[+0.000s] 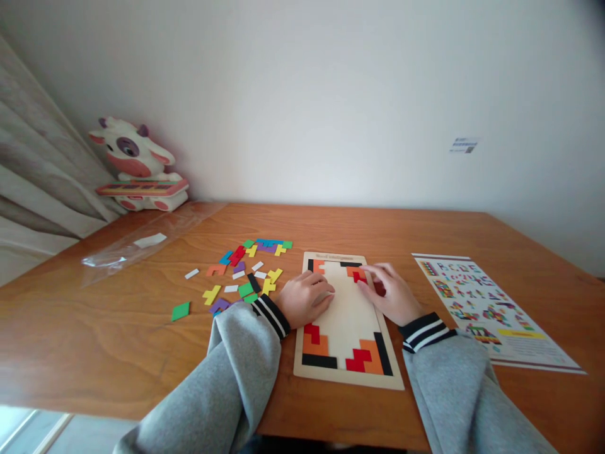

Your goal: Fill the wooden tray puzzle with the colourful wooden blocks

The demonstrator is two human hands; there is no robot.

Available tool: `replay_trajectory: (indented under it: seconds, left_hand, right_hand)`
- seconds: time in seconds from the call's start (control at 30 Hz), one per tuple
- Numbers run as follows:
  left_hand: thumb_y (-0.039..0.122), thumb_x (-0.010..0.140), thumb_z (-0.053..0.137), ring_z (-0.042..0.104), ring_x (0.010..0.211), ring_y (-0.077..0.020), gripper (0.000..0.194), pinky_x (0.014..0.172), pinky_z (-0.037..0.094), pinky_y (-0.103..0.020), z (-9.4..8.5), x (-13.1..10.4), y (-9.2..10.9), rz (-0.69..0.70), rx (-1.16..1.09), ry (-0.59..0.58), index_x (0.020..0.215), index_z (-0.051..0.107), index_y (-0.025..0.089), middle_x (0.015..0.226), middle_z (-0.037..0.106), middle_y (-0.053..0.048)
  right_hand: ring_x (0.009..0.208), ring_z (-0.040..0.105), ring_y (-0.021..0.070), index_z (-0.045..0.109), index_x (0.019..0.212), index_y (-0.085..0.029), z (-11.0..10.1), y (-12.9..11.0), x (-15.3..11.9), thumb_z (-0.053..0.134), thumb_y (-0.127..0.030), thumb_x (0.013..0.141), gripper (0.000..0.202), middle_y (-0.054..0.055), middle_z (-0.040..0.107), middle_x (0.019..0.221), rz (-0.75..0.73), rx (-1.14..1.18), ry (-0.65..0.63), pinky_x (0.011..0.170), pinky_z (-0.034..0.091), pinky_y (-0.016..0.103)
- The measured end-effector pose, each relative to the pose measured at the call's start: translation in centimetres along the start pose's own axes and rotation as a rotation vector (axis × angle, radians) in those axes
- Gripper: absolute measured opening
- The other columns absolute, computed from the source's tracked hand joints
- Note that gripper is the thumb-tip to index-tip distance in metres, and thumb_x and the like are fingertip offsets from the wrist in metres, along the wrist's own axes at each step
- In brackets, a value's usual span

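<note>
A pale wooden puzzle board (347, 309) lies on the table between my hands, with black, orange and red pieces set in its corners. My left hand (303, 298) rests over the board's left side, fingers loosely bent and apart, with nothing visible in them; it hides part of that edge. At the upper right corner, my right hand (393, 294) has thumb and index fingertips on either side of a red puzzle piece (358, 277). This piece sits against an orange piece (350, 271), below a black bar. The other right fingers are curled.
Loose coloured puzzle pieces (246, 289) are scattered left of the board, a green one (180, 311) farthest out. A printed pattern sheet (496, 309) lies to the right. Behind, at left, are a clear plastic bag (142, 243) and a cow-shaped toy keyboard (144, 189).
</note>
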State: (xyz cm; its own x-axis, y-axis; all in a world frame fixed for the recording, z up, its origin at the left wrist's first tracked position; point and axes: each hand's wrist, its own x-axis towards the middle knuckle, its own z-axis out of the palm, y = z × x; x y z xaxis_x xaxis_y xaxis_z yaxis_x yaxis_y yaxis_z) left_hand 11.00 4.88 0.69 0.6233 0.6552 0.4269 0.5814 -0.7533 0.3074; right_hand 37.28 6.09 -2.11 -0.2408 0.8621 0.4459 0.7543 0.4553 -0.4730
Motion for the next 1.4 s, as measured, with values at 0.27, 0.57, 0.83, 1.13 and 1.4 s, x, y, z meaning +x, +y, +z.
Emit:
replay_trajectory:
  seconds: [0.27,0.57,0.83,1.13,1.4]
  left_hand:
    - [0.030,0.093,0.055,0.060,0.095,-0.0219,0.018,0.086,0.051,-0.038,-0.2,0.2,-0.2,-0.044,0.111,0.117,0.099,0.069,0.021,0.103,0.068,-0.007]
    - [0.027,0.092,0.051,0.055,0.114,-0.0324,0.032,0.094,0.047,-0.047,-4.2,-2.3,-7.2,-0.683,0.464,0.261,0.121,0.062,0.018,0.127,0.062,-0.014]
    - [0.040,0.094,0.046,0.056,0.117,-0.0361,0.043,0.093,0.045,-0.051,-6.8,-4.8,-10.3,-1.052,0.505,0.094,0.129,0.058,0.020,0.119,0.069,-0.014]
    - [0.039,0.093,0.048,0.067,0.105,-0.0307,0.040,0.088,0.050,-0.040,-7.5,-4.7,-10.6,-1.055,0.458,0.099,0.127,0.062,0.023,0.112,0.073,-0.012]
    - [0.032,0.097,0.037,0.069,0.098,-0.0311,0.041,0.086,0.051,-0.042,-7.6,-5.1,-11.5,-1.092,0.472,0.117,0.129,0.060,0.021,0.104,0.074,-0.013]
  right_hand:
    - [0.093,0.065,0.0240,0.066,0.110,-0.022,-0.1,-0.3,0.0,0.054,-0.044,0.093,0.031,0.009,0.060,0.107,-0.009,0.008,-0.016,0.084,0.055,0.040]
    - [0.088,0.064,0.0221,0.066,0.110,-0.022,0.0,-0.2,0.0,0.054,-0.043,0.092,0.030,0.010,0.060,0.107,0.019,0.084,-0.008,0.082,0.057,0.039]
    - [0.086,0.064,0.0218,0.066,0.108,-0.022,-0.1,-0.2,0.0,0.054,-0.043,0.092,0.028,0.010,0.061,0.107,0.009,0.090,-0.005,0.082,0.057,0.041]
    - [0.084,0.064,0.0210,0.066,0.106,-0.023,0.0,-0.3,0.0,0.053,-0.044,0.093,0.028,0.009,0.061,0.106,0.011,0.088,0.003,0.080,0.057,0.040]
    - [0.090,0.064,0.0226,0.066,0.106,-0.022,0.1,-0.4,-0.1,0.053,-0.041,0.093,0.027,0.010,0.060,0.106,0.008,0.108,0.013,0.081,0.058,0.040]
